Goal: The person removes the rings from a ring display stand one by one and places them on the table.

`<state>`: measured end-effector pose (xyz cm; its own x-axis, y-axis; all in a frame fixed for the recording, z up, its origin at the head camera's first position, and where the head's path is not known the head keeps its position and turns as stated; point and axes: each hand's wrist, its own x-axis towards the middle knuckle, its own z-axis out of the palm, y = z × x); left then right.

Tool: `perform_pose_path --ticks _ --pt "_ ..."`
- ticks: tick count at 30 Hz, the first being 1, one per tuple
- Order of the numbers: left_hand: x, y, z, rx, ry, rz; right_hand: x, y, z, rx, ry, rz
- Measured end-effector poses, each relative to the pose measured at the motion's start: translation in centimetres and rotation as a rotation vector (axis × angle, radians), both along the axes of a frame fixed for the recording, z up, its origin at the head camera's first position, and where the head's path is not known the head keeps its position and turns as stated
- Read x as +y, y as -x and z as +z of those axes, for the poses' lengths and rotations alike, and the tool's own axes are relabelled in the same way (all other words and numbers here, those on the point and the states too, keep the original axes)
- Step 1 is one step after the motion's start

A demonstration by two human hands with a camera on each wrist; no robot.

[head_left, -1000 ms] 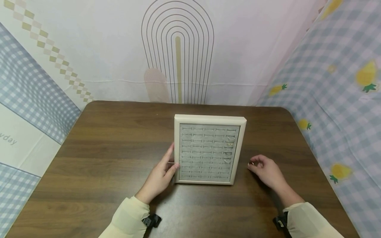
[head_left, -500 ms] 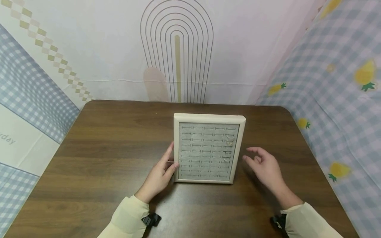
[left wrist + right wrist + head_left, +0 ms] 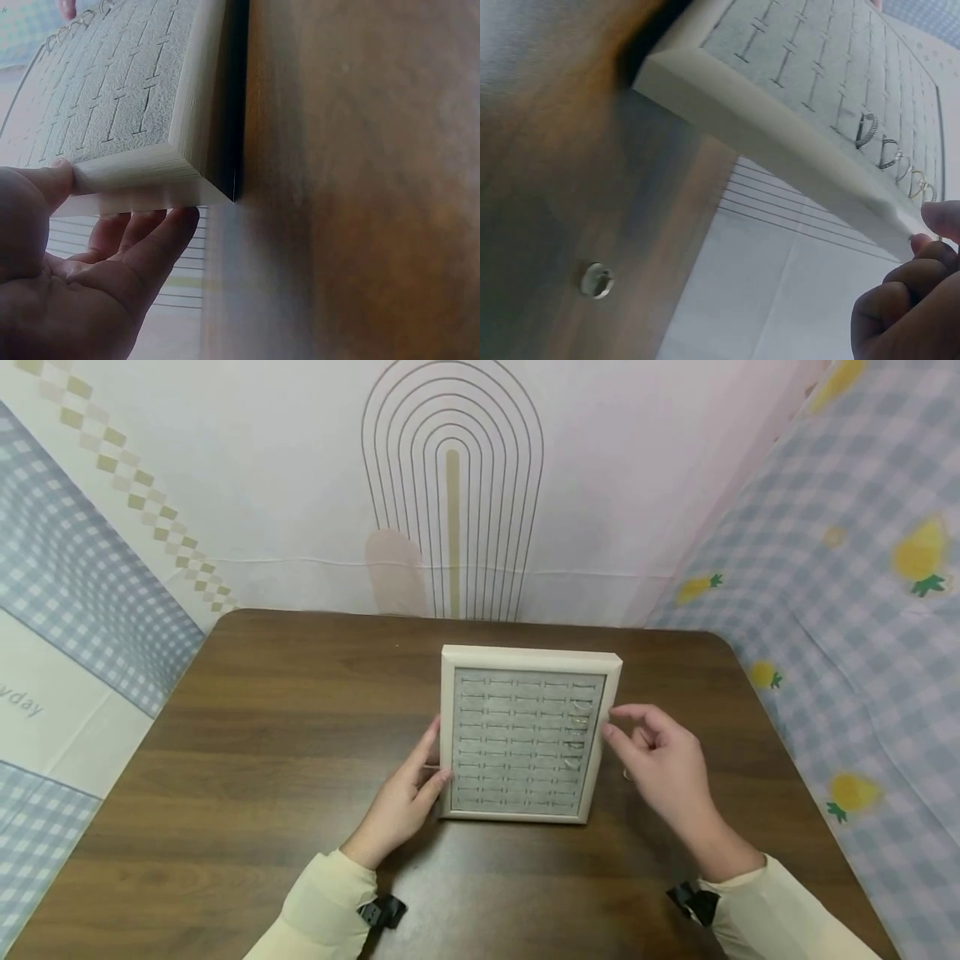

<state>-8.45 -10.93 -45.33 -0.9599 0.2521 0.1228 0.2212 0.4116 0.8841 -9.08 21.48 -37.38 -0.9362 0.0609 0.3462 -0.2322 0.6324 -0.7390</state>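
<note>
A cream-framed ring display board [image 3: 517, 657] leans back on the table, its grey padded face lined with slots. My left hand [image 3: 397, 814] grips its left side, thumb on the front edge and fingers behind, as the left wrist view shows. At the right side, my right hand [image 3: 667, 768] pinches the frame's edge between thumb and forefinger, near the upper rings. Several rings [image 3: 867, 130] sit in the slots along the right column. A loose ring [image 3: 598, 281] lies on the table, partly hidden beside my right hand in the head view.
The brown wooden table [image 3: 315, 693] reaches back to a pale cloth [image 3: 300, 485] printed with arches. A blue checked cloth [image 3: 847, 610] with pineapples hangs along the right side.
My right hand has moved away from the loose ring, up and left to the display board's right edge, and pinches it. My left hand and the board stay in place.
</note>
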Motion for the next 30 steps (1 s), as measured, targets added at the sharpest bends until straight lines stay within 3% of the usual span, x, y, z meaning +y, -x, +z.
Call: perform_pose_path --ticks 11,20,30 --pt "0.1 0.0 -0.1 -0.004 -0.001 0.000 -1.5 1.0 1.1 0.064 0.003 0.039" --pt "0.1 0.0 -0.1 0.005 0.018 0.003 -2.5 1.7 1.4 0.084 -0.168 0.026" --pt "0.0 0.0 -0.1 0.014 0.019 0.006 -2.7 1.9 1.5 0.127 -0.234 0.044"
